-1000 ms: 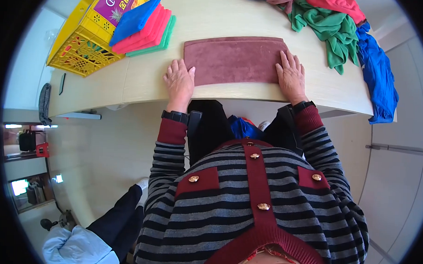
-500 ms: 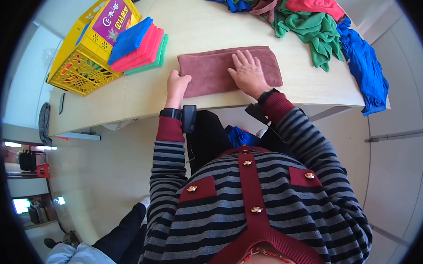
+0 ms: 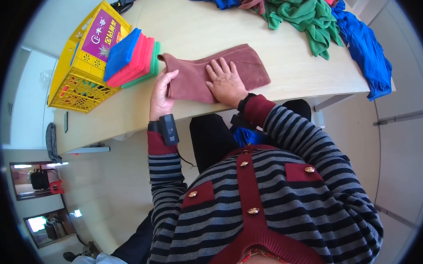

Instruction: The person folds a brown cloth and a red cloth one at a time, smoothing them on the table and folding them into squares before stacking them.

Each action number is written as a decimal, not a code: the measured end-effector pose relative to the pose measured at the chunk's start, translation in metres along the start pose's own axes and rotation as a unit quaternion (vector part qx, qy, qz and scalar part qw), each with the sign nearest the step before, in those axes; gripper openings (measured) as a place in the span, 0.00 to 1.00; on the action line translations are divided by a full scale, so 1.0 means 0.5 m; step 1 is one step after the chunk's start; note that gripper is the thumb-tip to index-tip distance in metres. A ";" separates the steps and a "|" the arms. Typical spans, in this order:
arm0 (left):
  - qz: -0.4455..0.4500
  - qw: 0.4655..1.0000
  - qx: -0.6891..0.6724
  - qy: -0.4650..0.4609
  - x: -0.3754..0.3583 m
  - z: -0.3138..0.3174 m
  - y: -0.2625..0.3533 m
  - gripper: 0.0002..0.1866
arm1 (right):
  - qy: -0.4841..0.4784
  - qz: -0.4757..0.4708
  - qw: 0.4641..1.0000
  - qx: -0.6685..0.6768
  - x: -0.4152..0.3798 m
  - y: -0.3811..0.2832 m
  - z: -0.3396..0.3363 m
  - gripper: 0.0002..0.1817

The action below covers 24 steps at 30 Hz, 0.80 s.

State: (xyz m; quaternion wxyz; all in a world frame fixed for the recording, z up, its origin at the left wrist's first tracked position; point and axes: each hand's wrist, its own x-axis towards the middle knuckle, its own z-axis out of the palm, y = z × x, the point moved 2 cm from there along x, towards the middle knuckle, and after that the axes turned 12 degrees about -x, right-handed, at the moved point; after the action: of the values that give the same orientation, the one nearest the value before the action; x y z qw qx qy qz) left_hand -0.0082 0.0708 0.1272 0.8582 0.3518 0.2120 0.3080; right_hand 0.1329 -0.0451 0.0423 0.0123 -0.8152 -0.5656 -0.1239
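Your left hand point(image 3: 161, 95) pinches, thumb point(image 3: 170, 75) on the inner side; your right hand point(image 3: 227, 87) lies palm down, fingers point(image 3: 217, 67) slightly spread, your right forearm point(image 3: 297, 130) slanting inward.

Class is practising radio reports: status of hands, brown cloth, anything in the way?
Left hand gripping folded brown cloth by left end. Right hand flat on its middle. Folded cloth stack near that end, not covering it.
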 end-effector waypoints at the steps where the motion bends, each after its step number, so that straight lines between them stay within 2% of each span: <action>1: 0.000 1.000 0.003 0.001 0.006 -0.005 0.002 0.13 | 0.001 0.001 1.000 0.003 0.002 -0.013 -0.002 0.34; 4: -0.006 0.993 0.095 -0.074 0.063 0.010 -0.015 0.09 | 0.061 0.007 0.997 0.035 0.000 -0.019 0.003 0.32; 8: 0.012 0.973 0.203 -0.111 0.098 0.072 -0.028 0.03 | 0.021 -0.035 0.998 0.052 -0.043 0.010 -0.037 0.30; 12: 0.017 0.952 0.274 -0.138 0.132 0.140 -0.086 0.05 | 0.095 -0.049 0.992 0.073 -0.131 0.004 -0.030 0.24; 17: -0.025 0.930 0.341 -0.135 0.174 0.205 -0.202 0.07 | 0.146 -0.067 0.983 0.095 -0.178 0.014 -0.047 0.21; 20: 0.000 0.867 0.486 -0.113 0.183 0.216 -0.255 0.10 | 0.134 -0.104 0.981 0.097 -0.187 0.019 -0.056 0.15; 21: -0.001 0.864 0.489 -0.114 0.189 0.215 -0.271 0.10 | 0.136 -0.100 0.981 0.100 -0.187 0.023 -0.057 0.15; 24: 0.068 0.777 0.615 -0.119 0.209 0.201 -0.312 0.12 | -0.007 -0.105 0.987 0.124 -0.186 0.027 -0.044 0.17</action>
State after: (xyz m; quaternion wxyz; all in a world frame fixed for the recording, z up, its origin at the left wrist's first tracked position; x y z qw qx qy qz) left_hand 0.1844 0.0063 0.0637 0.4543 0.8519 0.2285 0.1250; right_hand 0.1104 -0.1389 0.0453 0.0965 -0.7442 -0.6592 -0.0475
